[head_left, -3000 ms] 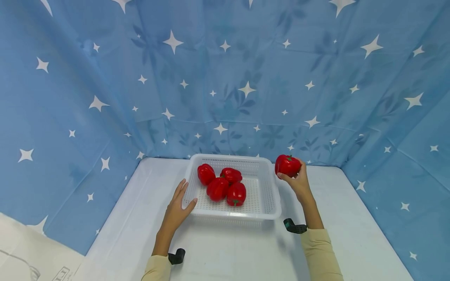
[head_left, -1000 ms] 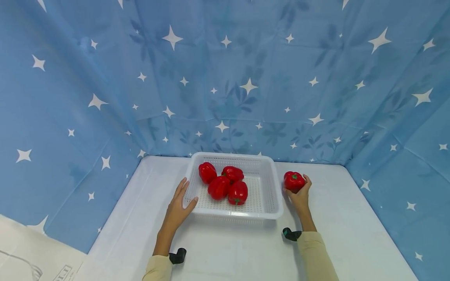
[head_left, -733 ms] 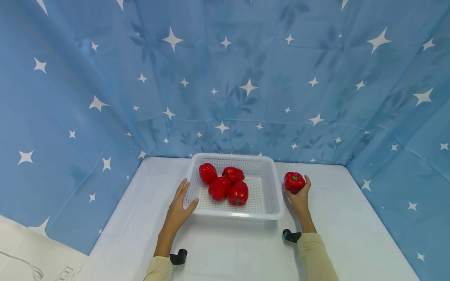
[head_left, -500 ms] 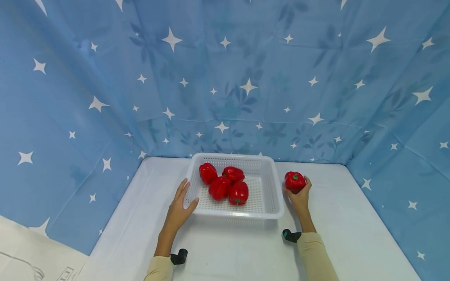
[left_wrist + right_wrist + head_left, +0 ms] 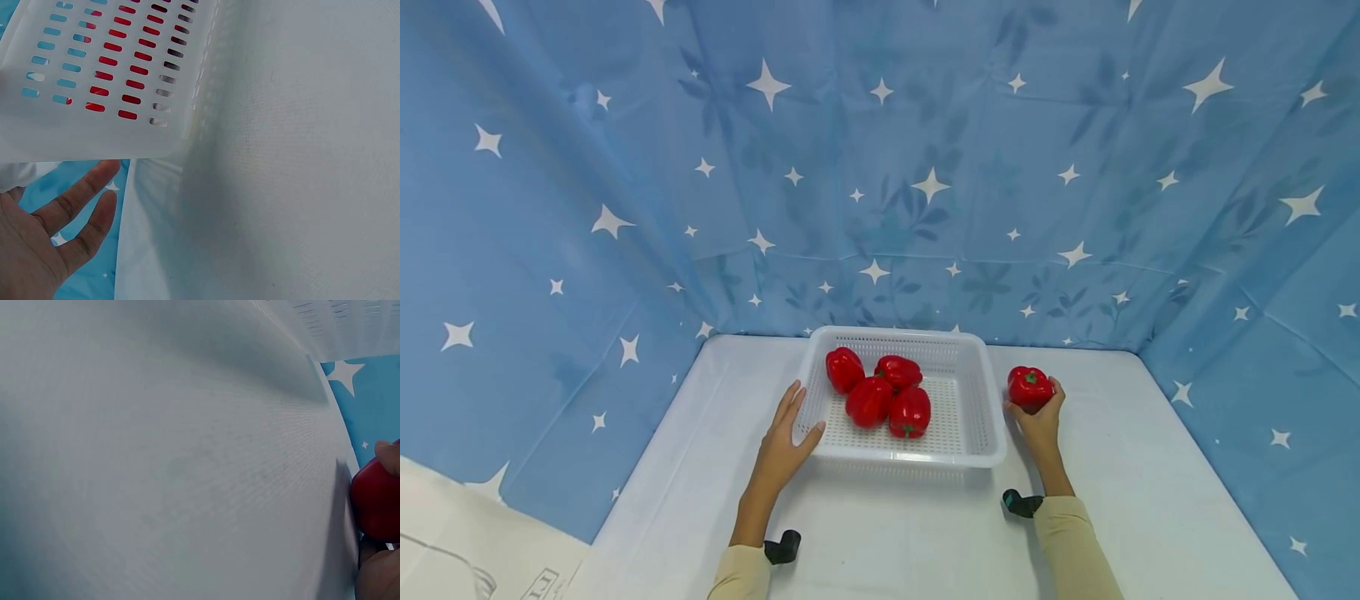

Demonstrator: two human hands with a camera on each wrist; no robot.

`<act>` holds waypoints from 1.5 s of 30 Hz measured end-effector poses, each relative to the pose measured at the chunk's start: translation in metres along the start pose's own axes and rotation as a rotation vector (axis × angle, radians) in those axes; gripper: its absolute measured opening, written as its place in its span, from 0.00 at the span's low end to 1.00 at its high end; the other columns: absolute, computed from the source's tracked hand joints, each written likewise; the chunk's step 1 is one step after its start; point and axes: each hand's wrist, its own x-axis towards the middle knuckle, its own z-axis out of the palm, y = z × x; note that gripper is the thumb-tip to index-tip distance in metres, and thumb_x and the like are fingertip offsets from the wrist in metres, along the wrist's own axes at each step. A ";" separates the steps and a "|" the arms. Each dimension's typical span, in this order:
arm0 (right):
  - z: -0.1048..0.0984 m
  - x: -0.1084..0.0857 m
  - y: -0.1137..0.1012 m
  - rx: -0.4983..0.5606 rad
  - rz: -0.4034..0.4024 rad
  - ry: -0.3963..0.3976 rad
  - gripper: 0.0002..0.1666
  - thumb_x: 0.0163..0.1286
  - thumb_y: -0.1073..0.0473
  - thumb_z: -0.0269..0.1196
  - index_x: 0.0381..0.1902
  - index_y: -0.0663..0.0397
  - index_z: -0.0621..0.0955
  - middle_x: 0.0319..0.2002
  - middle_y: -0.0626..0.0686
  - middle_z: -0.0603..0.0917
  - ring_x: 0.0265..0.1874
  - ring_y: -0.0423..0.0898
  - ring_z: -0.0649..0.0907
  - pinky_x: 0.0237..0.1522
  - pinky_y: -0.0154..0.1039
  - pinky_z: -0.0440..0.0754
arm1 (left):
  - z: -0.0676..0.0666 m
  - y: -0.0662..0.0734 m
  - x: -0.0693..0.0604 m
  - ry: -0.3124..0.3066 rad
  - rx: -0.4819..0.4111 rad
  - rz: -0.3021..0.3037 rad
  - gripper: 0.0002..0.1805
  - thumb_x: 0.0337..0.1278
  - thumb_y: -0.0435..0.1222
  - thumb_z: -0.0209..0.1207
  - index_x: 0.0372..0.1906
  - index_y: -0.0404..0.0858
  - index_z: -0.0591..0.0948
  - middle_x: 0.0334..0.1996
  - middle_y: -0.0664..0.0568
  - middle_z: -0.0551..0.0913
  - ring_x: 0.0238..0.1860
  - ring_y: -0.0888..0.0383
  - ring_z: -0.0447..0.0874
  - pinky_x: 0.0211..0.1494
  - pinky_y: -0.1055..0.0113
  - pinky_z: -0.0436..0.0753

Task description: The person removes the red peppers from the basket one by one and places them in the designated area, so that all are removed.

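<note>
On the table to the right of the basket, a red bell pepper [image 5: 1028, 388] with a green stem sits between the thumb and fingers of my right hand [image 5: 1039, 421], which grips it from the near side. The right wrist view catches only part of this bell pepper [image 5: 378, 500], at its right edge. My left hand [image 5: 781, 450] lies spread at the left front corner of the white plastic basket [image 5: 977, 408], its fingers straight along the side wall. In the left wrist view, straight fingers [image 5: 87, 234] show below the perforated basket wall [image 5: 81, 134].
Several red bell peppers [image 5: 870, 402] rest inside the basket, grouped toward its left and middle. A white table [image 5: 880, 533] carries the basket. Blue curtains [image 5: 880, 167] with white stars stand behind the table and at both sides. Pale printed material [image 5: 467, 533] shows at lower left.
Compared with three seconds ago, my right hand has lowered the bell pepper to the table right of the basket. Over the last second both hands stay nearly still.
</note>
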 end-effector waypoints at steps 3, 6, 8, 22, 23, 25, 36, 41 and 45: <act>-0.001 0.000 -0.001 -0.007 0.001 0.006 0.64 0.59 0.68 0.68 0.77 0.43 0.37 0.78 0.59 0.44 0.78 0.59 0.45 0.74 0.60 0.54 | 0.000 0.000 0.000 -0.001 -0.001 -0.002 0.40 0.61 0.50 0.60 0.76 0.49 0.59 0.78 0.62 0.52 0.76 0.46 0.58 0.65 0.43 0.70; -0.001 0.000 -0.001 -0.007 0.004 0.020 0.65 0.58 0.67 0.69 0.77 0.42 0.37 0.78 0.59 0.45 0.78 0.59 0.46 0.74 0.60 0.54 | 0.000 0.000 0.001 -0.003 -0.003 0.000 0.40 0.61 0.50 0.60 0.76 0.49 0.59 0.78 0.62 0.51 0.76 0.46 0.58 0.64 0.43 0.70; -0.002 -0.001 -0.001 -0.008 0.004 0.028 0.65 0.58 0.67 0.69 0.77 0.43 0.37 0.77 0.60 0.47 0.78 0.59 0.48 0.74 0.60 0.55 | 0.000 0.001 0.001 -0.004 -0.003 0.002 0.40 0.61 0.50 0.60 0.76 0.49 0.59 0.78 0.62 0.51 0.76 0.45 0.58 0.64 0.43 0.70; -0.012 -0.009 -0.010 -0.001 0.013 0.051 0.65 0.58 0.61 0.72 0.77 0.42 0.38 0.75 0.62 0.51 0.75 0.61 0.53 0.71 0.60 0.62 | 0.001 -0.001 -0.001 0.003 -0.001 0.001 0.40 0.61 0.50 0.60 0.76 0.49 0.59 0.78 0.61 0.51 0.76 0.45 0.58 0.64 0.43 0.71; -0.013 -0.010 -0.012 -0.009 0.007 0.056 0.66 0.58 0.61 0.72 0.77 0.42 0.38 0.75 0.62 0.52 0.75 0.60 0.53 0.71 0.61 0.62 | 0.001 -0.001 -0.001 0.001 0.000 0.001 0.40 0.61 0.50 0.60 0.76 0.49 0.59 0.78 0.61 0.51 0.76 0.45 0.57 0.64 0.43 0.70; -0.014 -0.012 -0.017 -0.021 -0.006 0.069 0.65 0.57 0.63 0.72 0.77 0.42 0.39 0.75 0.62 0.52 0.75 0.60 0.53 0.71 0.62 0.62 | 0.001 -0.002 -0.001 -0.004 0.001 -0.007 0.40 0.61 0.50 0.60 0.76 0.50 0.59 0.78 0.62 0.51 0.76 0.46 0.57 0.65 0.44 0.69; -0.024 -0.017 -0.048 -0.100 -0.064 0.144 0.63 0.57 0.63 0.71 0.77 0.42 0.42 0.76 0.59 0.49 0.76 0.57 0.51 0.70 0.63 0.62 | 0.000 0.000 0.001 -0.008 0.001 -0.008 0.39 0.62 0.51 0.59 0.76 0.49 0.59 0.78 0.63 0.51 0.76 0.47 0.58 0.66 0.44 0.70; -0.031 -0.017 -0.063 -0.085 -0.128 0.158 0.60 0.58 0.63 0.70 0.77 0.43 0.45 0.76 0.58 0.51 0.76 0.56 0.52 0.70 0.64 0.63 | 0.000 0.000 0.000 -0.006 -0.005 -0.010 0.39 0.62 0.50 0.60 0.76 0.49 0.59 0.78 0.63 0.51 0.76 0.47 0.58 0.65 0.45 0.70; -0.035 -0.019 -0.079 -0.068 -0.178 0.118 0.55 0.59 0.63 0.69 0.76 0.46 0.51 0.75 0.57 0.53 0.75 0.56 0.55 0.72 0.63 0.61 | 0.001 -0.001 0.000 -0.007 -0.005 -0.013 0.39 0.61 0.49 0.60 0.76 0.49 0.59 0.78 0.63 0.50 0.76 0.47 0.57 0.65 0.45 0.70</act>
